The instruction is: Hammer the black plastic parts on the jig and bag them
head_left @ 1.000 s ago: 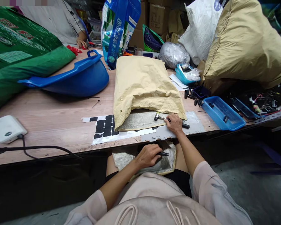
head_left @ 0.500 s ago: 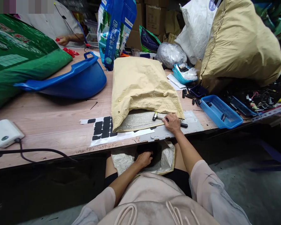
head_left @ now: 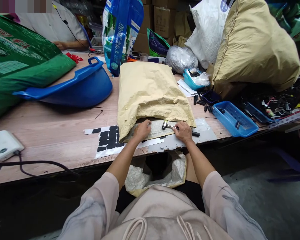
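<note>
My right hand (head_left: 183, 132) is closed around the handle of a small hammer (head_left: 164, 125), whose metal head points left. The hammer lies over the pale inner lining at the mouth of a tan sack (head_left: 155, 86) resting on the table. At the left part of that mouth is my left hand (head_left: 142, 130), its fingers curled together; whatever they hold is hidden. On my lap, below the table edge, a second sack (head_left: 178, 168) gapes with its whitish lining showing and a dark inside. A sheet of black rounded stickers (head_left: 108, 139) lies partly under the tan sack.
A blue scoop-shaped basin (head_left: 90, 85) and a green sack (head_left: 20, 66) stand at left, near a white box (head_left: 5, 144) with a cable. On the right are a blue basket (head_left: 235, 118), small black parts and a bulging tan sack (head_left: 257, 46). Another person sits across the table.
My left hand has risen from the lap sack to the mouth of the sack on the table. My right hand stays on the hammer. The other person's hand has shifted left.
</note>
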`<move>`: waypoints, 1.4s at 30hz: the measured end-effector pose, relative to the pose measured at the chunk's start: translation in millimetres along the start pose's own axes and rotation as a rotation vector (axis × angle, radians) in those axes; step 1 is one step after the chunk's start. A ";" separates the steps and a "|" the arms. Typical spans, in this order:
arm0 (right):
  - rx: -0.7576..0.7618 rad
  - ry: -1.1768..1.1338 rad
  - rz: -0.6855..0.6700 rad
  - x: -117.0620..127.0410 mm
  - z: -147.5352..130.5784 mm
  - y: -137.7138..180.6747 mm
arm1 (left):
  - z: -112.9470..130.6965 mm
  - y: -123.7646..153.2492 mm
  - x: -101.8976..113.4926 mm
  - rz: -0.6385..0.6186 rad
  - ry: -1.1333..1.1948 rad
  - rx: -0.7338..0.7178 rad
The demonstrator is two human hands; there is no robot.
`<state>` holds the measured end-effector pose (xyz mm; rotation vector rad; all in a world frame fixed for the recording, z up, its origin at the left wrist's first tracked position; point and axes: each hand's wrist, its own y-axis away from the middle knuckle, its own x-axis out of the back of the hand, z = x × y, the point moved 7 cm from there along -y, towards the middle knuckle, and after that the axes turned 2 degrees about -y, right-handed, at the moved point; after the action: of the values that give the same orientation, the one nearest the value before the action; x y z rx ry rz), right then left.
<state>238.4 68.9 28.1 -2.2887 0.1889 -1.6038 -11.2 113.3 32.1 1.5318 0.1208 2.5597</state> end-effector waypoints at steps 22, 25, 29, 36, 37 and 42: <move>0.003 -0.012 0.026 1.6 -2.3 0.8 | 34.8 -52.0 4.0 0.163 -0.158 0.187; 0.000 -0.006 0.025 1.0 -1.6 0.7 | 24.2 -43.7 0.7 0.134 -0.143 0.060; 0.000 -0.011 0.029 -0.2 0.3 0.7 | 3.7 -23.1 -0.1 0.095 -0.023 -0.256; 0.026 -0.016 0.048 -1.2 4.7 0.3 | -7.6 3.3 -6.6 0.051 0.114 -0.478; 0.031 -0.014 0.049 -1.4 5.2 0.0 | -2.1 4.3 -11.5 0.048 0.116 -0.476; 0.046 0.030 0.038 -2.6 6.3 -0.9 | 20.9 5.7 -34.5 0.093 0.123 -0.362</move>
<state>243.3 71.8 24.1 -2.2146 0.1988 -1.6075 22.7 101.4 12.9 1.2730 -0.3869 2.5636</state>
